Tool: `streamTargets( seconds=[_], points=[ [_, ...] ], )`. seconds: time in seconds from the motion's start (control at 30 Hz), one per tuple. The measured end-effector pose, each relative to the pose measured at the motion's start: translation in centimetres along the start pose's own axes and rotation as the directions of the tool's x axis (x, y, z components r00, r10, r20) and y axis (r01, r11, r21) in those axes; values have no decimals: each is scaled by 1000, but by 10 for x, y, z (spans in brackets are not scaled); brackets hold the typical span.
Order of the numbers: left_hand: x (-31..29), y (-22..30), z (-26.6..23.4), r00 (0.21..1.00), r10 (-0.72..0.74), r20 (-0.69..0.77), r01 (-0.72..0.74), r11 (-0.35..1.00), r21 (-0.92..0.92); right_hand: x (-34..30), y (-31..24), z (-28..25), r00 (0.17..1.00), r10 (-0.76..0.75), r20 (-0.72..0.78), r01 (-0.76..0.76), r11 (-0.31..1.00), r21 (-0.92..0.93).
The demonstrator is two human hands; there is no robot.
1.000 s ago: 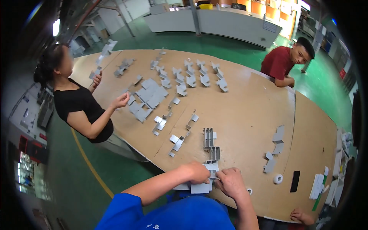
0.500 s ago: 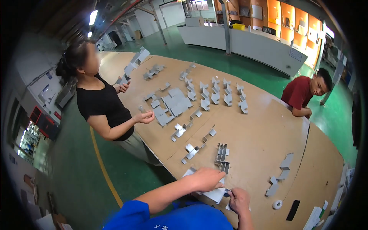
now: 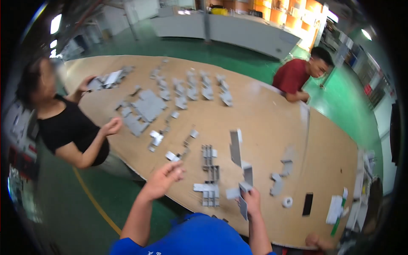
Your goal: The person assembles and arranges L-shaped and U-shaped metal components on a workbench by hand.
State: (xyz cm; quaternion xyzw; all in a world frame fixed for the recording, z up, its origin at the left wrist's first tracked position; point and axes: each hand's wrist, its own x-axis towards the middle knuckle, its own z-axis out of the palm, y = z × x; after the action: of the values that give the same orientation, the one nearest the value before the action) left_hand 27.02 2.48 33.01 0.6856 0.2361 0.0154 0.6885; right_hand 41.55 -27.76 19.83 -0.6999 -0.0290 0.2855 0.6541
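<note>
My right hand (image 3: 252, 201) grips a long grey bent metal bracket (image 3: 236, 155), held up over the table near its front edge. Left of it, several similar pieces lie nested side by side in a bracket stack (image 3: 206, 194). My left hand (image 3: 163, 180) is in the air at the table's near left edge, fingers stretched and slightly blurred, holding nothing. Just beyond its fingertips is a loose bent bracket (image 3: 173, 156). Another grey bracket (image 3: 277, 184) lies to the right of my right hand.
Several rows of zigzag brackets (image 3: 207, 87) and flat grey plates (image 3: 148, 106) lie farther off on the brown table (image 3: 263, 127). A white tape roll (image 3: 287, 202) and a black flat strip (image 3: 307, 204) sit at right. Two people stand at the table's left and far right sides.
My hands have moved apart; the right one now holds a long bracket up, the left is off the stack. The person at left has lowered a bracket to the table. The view has shifted.
</note>
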Motion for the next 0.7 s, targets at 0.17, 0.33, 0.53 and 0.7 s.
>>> streamTargets(
  seconds=[0.17, 0.33, 0.53, 0.7],
  points=[
    [21, -55, 89, 958, -44, 285, 60, 997, -46, -6, -37, 20, 999, 43, 0, -42, 982, 184],
    [29, -67, 122, 931, -95, 351, 110, 994, -22, -13, -27, 12, 999, 13, 35, -24, 951, 307],
    [38, -77, 138, 893, -212, 397, 259, 963, -69, -21, -15, 14, 997, 73, 0, -69, 951, 301],
    [44, -76, 147, 872, -323, 368, 397, 906, -148, -20, 5, 12, 997, -14, -82, 25, 990, 137]
  ],
)
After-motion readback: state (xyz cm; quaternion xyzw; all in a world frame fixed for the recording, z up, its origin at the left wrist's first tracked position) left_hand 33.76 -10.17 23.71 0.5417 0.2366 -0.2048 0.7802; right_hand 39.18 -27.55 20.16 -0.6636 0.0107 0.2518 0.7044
